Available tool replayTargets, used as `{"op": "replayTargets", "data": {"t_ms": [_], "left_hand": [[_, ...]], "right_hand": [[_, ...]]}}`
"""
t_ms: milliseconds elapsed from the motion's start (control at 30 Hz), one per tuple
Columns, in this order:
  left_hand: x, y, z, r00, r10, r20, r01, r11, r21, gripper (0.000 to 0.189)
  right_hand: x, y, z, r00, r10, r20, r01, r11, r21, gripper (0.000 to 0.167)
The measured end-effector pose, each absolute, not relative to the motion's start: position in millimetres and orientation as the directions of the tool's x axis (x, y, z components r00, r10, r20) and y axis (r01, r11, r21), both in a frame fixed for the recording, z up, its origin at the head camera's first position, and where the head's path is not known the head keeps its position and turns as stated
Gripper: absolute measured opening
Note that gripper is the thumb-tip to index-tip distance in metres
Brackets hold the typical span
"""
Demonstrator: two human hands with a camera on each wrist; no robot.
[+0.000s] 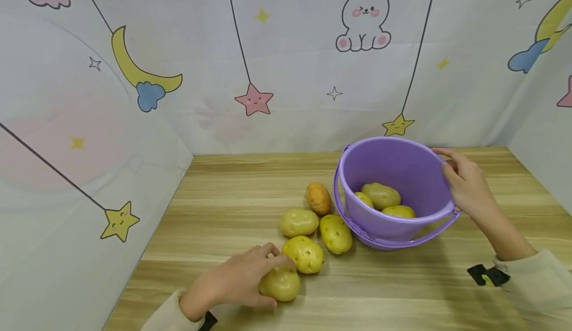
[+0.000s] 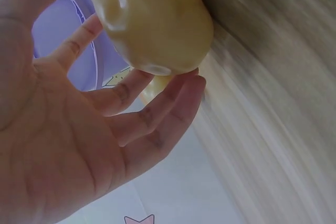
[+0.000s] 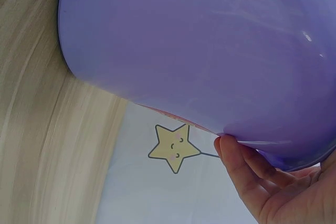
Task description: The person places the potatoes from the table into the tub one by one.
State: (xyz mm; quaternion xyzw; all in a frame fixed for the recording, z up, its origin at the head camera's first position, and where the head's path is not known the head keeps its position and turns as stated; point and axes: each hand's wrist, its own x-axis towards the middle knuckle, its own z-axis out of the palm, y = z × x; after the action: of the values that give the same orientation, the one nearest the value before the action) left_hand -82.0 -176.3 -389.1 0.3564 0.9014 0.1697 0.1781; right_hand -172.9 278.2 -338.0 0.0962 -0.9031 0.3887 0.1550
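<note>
My left hand [image 1: 243, 276] curls over a pale yellow potato [image 1: 280, 285] at the near side of the table. In the left wrist view, the fingers [image 2: 152, 111] bend against the underside of that potato [image 2: 157, 22]. A purple bucket [image 1: 393, 229] tilts toward me, with several potatoes [image 1: 381, 195] inside. Its right rim is gripped by my right hand [image 1: 466, 182], the thumb near the inner edge. The right wrist view shows fingertips [image 3: 227, 148] against the outer wall. Beside the bucket lie more potatoes: a browner one [image 1: 319, 198] and several yellow ones [image 1: 303, 254].
The bucket's purple handle [image 1: 415, 242] hangs down across its front. Everything rests on a wood-grain table [image 1: 232, 202]. White cloth walls [image 1: 295, 58] printed with stars, moons and a rabbit enclose its back and sides.
</note>
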Motion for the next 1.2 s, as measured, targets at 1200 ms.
{"op": "replayTargets", "data": {"t_ms": [1200], "left_hand": [[-80.8,-179.2,-395.1,-0.669,0.732,-0.130,0.612,0.642,0.461,0.064]], "right_hand": [[-173.1,278.3,-338.3,-0.940,-0.045,0.339,-0.282,0.664,-0.692,0.042]]}}
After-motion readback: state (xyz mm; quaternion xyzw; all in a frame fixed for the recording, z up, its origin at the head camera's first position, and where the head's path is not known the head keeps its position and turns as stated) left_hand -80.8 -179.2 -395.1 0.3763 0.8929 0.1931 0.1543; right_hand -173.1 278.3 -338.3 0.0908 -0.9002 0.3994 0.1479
